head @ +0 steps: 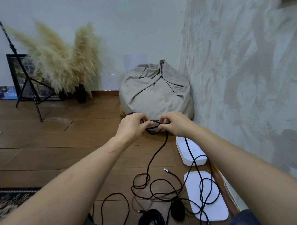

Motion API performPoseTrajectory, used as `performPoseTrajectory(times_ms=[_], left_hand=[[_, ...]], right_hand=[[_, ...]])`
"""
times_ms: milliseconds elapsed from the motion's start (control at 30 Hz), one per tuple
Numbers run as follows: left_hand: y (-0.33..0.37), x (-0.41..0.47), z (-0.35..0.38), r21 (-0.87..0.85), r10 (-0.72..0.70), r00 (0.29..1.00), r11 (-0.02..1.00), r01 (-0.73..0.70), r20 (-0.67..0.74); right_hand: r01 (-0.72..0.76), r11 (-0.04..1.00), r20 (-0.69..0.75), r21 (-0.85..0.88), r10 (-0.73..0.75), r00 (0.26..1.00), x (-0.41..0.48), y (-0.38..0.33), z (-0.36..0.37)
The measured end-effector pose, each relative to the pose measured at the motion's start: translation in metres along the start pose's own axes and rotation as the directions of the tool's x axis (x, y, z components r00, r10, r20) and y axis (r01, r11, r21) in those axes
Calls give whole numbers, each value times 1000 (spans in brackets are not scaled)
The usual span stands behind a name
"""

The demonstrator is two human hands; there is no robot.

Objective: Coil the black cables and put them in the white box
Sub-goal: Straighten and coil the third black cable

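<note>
Nearer than the white box (pixel 200 152), loose black cables (pixel 148 168) lie tangled on the floor and across the white lid (pixel 217 212), and one strand rises just left of the box to a small coil (pixel 152 132). Beyond the box, the left hand (pixel 132 128) and the right hand (pixel 176 125) each pinch this coil, both grips closed on it; the box lies nearer to the right hand, I judge.
</note>
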State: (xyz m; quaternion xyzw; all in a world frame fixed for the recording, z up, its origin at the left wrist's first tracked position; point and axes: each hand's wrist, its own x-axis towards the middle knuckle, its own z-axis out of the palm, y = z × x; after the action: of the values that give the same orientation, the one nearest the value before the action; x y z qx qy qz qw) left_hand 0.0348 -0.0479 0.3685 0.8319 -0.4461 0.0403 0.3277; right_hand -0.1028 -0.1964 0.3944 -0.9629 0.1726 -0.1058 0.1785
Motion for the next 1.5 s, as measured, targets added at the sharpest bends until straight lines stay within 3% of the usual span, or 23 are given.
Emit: performPoseTrajectory(times_ms=[200, 367, 500, 633, 733, 1000, 1167, 1267, 1367, 1500], left_hand=[[-4, -4, -7, -62, 46, 993, 997, -52, -106], [2, -1, -5, -91, -40, 986, 996, 25, -164], [0, -3, -2, -185, -136, 990, 974, 127, -38], [8, -5, 0, -516, -256, 962, 813, 269, 99], [6, -1, 1, -609, -312, 935, 713, 348, 169], [2, 2, 4, -496, -272, 938, 797, 344, 214], [0, 1, 2, -348, -202, 956, 898, 268, 215], [0, -1, 1, -320, -160, 962, 920, 227, 223], [1, -1, 2, -354, -99, 962, 916, 187, 253], [2, 1, 5, -353, 26, 968, 933, 67, 251]], right_hand=[[-55, 981, -37, 187, 63, 997, 1, 8, -3], [-102, 961, -33, 257, 114, 993, 4, 8, -1], [-132, 945, -22, 299, 146, 989, 4, 9, 0], [-98, 910, 40, 403, 90, 995, -2, 3, -1], [-91, 908, 46, 409, 79, 996, -1, 1, -1], [-156, 932, -17, 326, 171, 985, 1, 6, 2], [-215, 816, 53, 536, 221, 974, 0, 3, 5], [-246, 804, 95, 541, 232, 968, -2, 7, 6], [-268, 825, 181, 498, 203, 962, -5, 8, 7], [-160, 845, 188, 510, 71, 979, -2, 9, 9]])
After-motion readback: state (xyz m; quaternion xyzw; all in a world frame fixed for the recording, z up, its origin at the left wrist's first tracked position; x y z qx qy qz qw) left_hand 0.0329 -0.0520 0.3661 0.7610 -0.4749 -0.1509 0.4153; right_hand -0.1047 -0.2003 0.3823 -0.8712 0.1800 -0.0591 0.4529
